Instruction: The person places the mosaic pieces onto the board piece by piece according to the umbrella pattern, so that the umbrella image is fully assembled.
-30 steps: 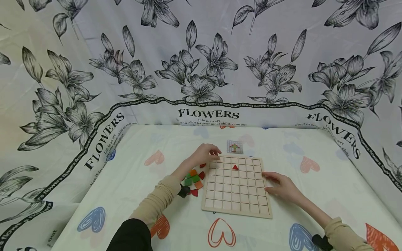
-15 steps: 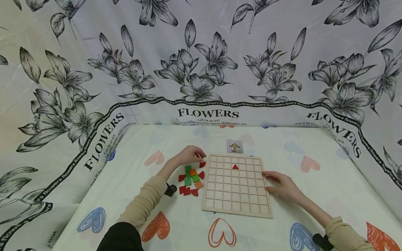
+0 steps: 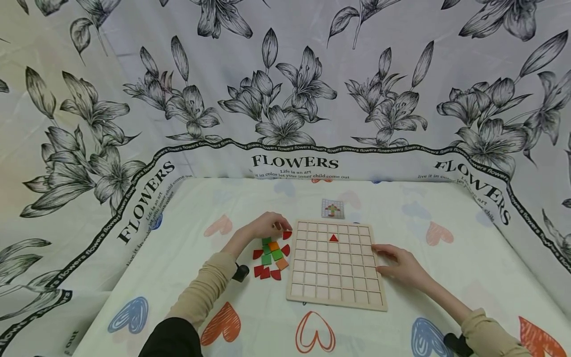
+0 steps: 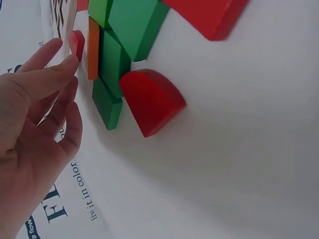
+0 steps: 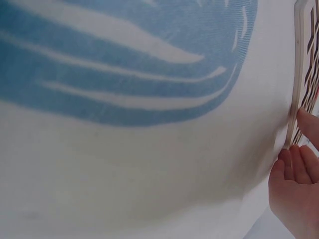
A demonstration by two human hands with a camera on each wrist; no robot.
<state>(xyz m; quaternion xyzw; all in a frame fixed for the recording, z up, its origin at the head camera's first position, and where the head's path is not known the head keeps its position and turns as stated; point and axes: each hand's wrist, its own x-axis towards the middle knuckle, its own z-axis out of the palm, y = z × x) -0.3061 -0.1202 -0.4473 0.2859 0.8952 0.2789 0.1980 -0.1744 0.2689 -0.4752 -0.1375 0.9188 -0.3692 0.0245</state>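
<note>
My left hand (image 3: 266, 225) hovers at the far end of a pile of coloured pieces, fingers loosely bent. Its fingertips are close to a red quarter-round block (image 3: 287, 235); in the left wrist view that red block (image 4: 77, 45) shows just beyond the thumb, and I see nothing pinched. A wooden grid board (image 3: 336, 265) lies flat to the right, with one red triangle (image 3: 333, 238) in an upper cell. Against the board's right edge rests my right hand (image 3: 401, 263), thumb and forefinger spread apart. The right wrist view shows the fingertips touching the board's rim (image 5: 295, 74).
Green squares (image 3: 266, 259), orange squares (image 3: 282, 264) and several red quarter-rounds (image 3: 276, 275) lie left of the board. Behind it is a small pattern card (image 3: 332, 208). A flower-printed curtain (image 3: 285, 99) stands around the heart-printed tabletop (image 3: 250, 198).
The left hand has drawn back leftward from the board's upper left corner, then lowered slightly toward the red quarter-round block. The right hand and the board stay in place.
</note>
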